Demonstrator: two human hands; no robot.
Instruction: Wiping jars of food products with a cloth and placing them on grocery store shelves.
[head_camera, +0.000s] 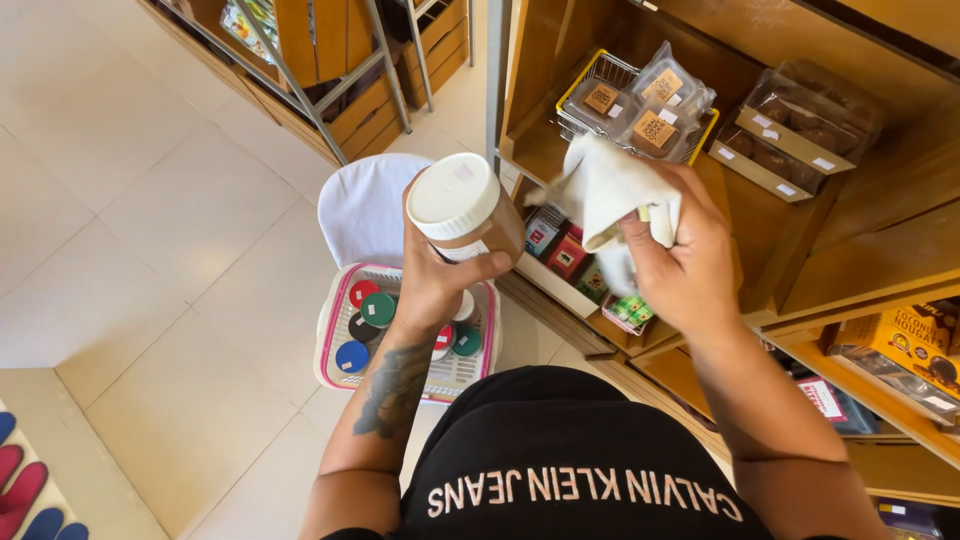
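My left hand (435, 275) grips a brown jar with a white lid (462, 205), held upright above a pink-rimmed basket. A crumpled white cloth (610, 190) is bunched in my right hand (680, 260), just to the right of the jar and not clearly touching it. The pink-rimmed white basket (335, 325) sits on a white stool (365, 205) and holds several small jars with red, green, blue and dark lids (370, 310).
Wooden shelves (800, 270) stand to the right, with a yellow wire basket of packaged sweets (640, 100), clear boxes of brown treats (800, 125), small colourful boxes (560, 245) and yellow cartons (900, 340). More wooden racks (330, 60) stand farther back on the pale tiled floor (130, 230).
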